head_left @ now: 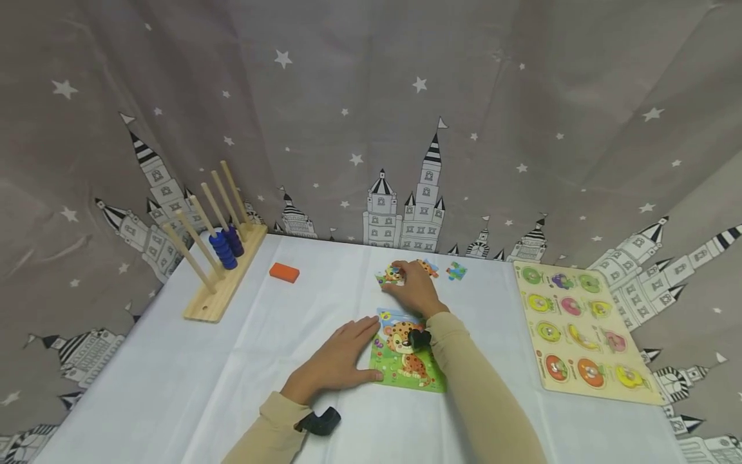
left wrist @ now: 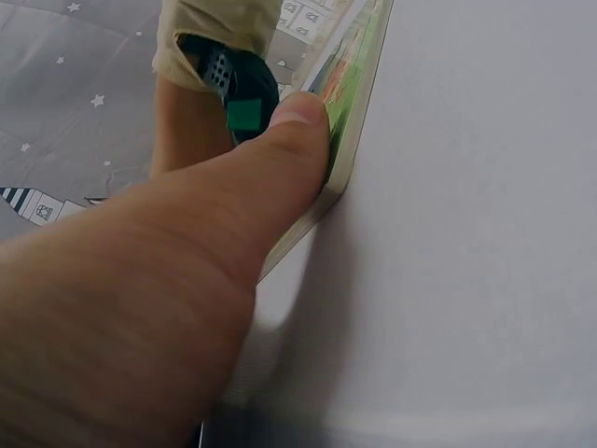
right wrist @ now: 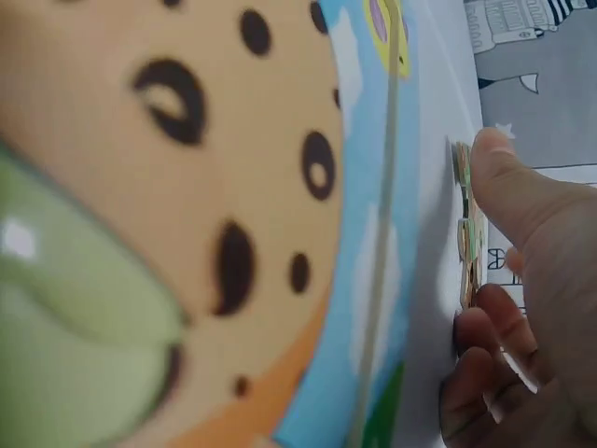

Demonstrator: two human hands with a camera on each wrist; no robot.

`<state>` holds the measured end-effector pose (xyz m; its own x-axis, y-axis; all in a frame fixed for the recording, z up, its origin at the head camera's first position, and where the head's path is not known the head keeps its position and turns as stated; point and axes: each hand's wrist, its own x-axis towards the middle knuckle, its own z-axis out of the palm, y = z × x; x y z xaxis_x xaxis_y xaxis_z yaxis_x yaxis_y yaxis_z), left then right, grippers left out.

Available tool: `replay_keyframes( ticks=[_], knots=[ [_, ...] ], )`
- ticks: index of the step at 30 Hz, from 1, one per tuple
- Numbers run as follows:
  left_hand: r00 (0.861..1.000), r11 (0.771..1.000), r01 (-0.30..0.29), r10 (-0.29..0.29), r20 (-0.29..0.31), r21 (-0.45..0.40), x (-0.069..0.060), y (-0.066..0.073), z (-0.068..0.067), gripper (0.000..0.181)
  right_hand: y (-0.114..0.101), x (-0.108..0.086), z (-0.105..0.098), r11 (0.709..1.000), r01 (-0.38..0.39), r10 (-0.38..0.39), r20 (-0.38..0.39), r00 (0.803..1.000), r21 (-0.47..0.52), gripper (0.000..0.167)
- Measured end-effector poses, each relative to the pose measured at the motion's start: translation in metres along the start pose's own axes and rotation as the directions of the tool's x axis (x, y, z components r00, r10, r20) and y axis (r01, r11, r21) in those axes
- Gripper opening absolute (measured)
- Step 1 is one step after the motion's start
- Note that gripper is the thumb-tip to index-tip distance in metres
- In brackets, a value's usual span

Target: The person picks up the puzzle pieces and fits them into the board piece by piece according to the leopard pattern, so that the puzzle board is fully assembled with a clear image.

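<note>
A square board with a spotted leopard picture (head_left: 413,368) lies on the white table. My left hand (head_left: 339,356) rests at its left side, fingers extended and thumb on the board's edge; the left wrist view shows the thumb (left wrist: 300,121) on that edge. Beyond the board, my right hand (head_left: 416,288) holds a puzzle piece (head_left: 393,274) between thumb and curled fingers. In the right wrist view the hand (right wrist: 550,280) is at the edges of thin pieces (right wrist: 466,238). Another spotted piece (head_left: 428,267) shows behind the hand, with a blue-green piece (head_left: 456,270) to its right.
A wooden peg stand (head_left: 232,283) with dark blue rings (head_left: 223,251) stands at the left. An orange block (head_left: 284,272) lies to its right. At the far right lies a wooden fruit puzzle board (head_left: 580,380). A grey castle-print curtain (head_left: 324,84) hangs behind the table.
</note>
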<state>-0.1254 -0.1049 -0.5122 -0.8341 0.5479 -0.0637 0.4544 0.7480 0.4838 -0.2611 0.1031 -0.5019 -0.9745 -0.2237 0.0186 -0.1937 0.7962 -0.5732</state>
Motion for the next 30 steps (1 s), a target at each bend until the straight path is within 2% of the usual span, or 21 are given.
replay_keyframes(
  ticks=[7,11,17,22,26,30],
  knots=[
    [1.0,1.0,0.005,-0.005,-0.003,-0.006,0.0,0.0,0.003,0.1,-0.003,0.004,-0.007,0.997,0.022,-0.014,0.098,0.995,-0.076,0.056],
    [1.0,1.0,0.015,-0.015,-0.001,-0.003,0.001,0.001,0.001,0.1,-0.002,0.008,-0.009,0.998,0.013,-0.005,0.114,0.993,-0.069,0.047],
    [1.0,1.0,0.017,-0.017,-0.005,-0.005,0.001,0.0,0.001,0.1,0.002,0.009,-0.008,0.995,-0.062,0.054,0.095,0.994,0.075,0.041],
    [1.0,1.0,0.019,-0.018,-0.01,0.008,0.001,-0.003,0.001,0.101,0.008,0.006,-0.007,0.965,-0.138,0.135,0.031,0.99,0.221,0.028],
    [1.0,1.0,0.019,-0.018,-0.01,0.01,0.001,-0.003,0.0,0.099,0.008,-0.004,-0.013,0.953,-0.117,0.12,0.007,0.993,0.278,0.024],
    [1.0,1.0,0.012,-0.013,-0.022,-0.01,0.0,-0.002,-0.001,0.09,0.005,-0.026,-0.024,0.955,-0.069,0.062,0.032,0.998,0.29,0.022]
  ],
)
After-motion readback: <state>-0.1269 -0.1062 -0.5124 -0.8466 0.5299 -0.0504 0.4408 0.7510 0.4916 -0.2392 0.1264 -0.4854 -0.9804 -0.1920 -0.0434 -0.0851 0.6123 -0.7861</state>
